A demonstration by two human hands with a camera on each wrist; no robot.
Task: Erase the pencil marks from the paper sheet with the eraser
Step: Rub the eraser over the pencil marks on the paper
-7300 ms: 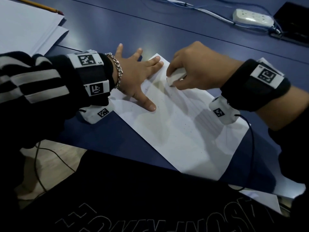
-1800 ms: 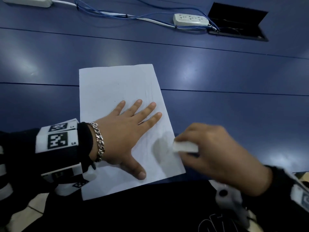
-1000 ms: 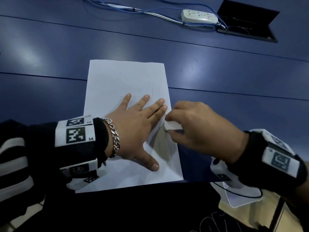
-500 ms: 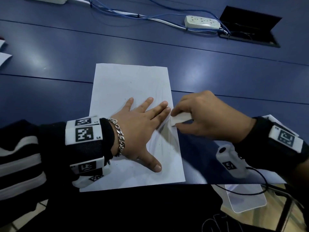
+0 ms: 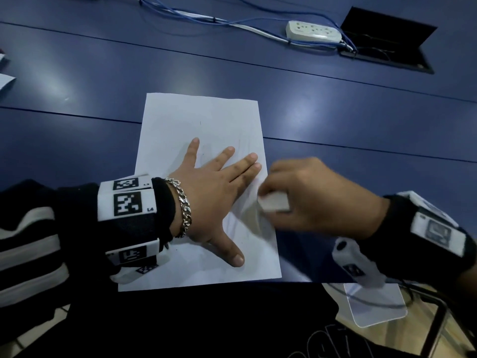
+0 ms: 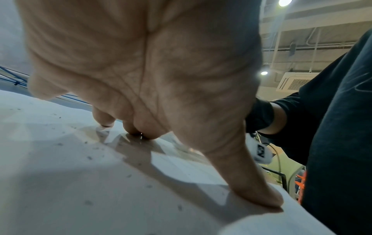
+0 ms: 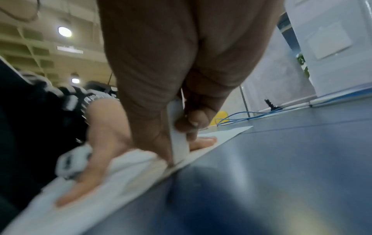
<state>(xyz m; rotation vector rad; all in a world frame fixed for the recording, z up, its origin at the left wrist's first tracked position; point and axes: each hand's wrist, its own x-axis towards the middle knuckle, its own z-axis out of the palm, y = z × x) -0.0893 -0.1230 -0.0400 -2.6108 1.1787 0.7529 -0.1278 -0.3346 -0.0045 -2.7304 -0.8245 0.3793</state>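
Item by item, then: paper sheet (image 5: 201, 120), white, flat on the blue table (image 5: 335, 120), its near edge at the table's front edge by my body; faint pencil marks (image 5: 242, 151) show near its right side, by my fingertips, and dark crumbs dot its surface in the left wrist view. Eraser (image 5: 274, 204), white block, pinched between thumb and curled fingers of my right hand (image 5: 317, 197), one end set down on the sheet's right margin, so the rubbing lands where the marks run. Left hand (image 5: 214, 200), flat, fingers spread and straight, grasping nothing, pressed on the sheet's middle just beside the eraser to keep the sheet from sliding or buckling, I judge. Obstruction: my own left fingertips lie close to the rubbing line and may cover marks. Further out, well apart: white power strip (image 5: 312, 31), blue cables (image 5: 206, 20), open black floor box (image 5: 387, 42) at the far edge.
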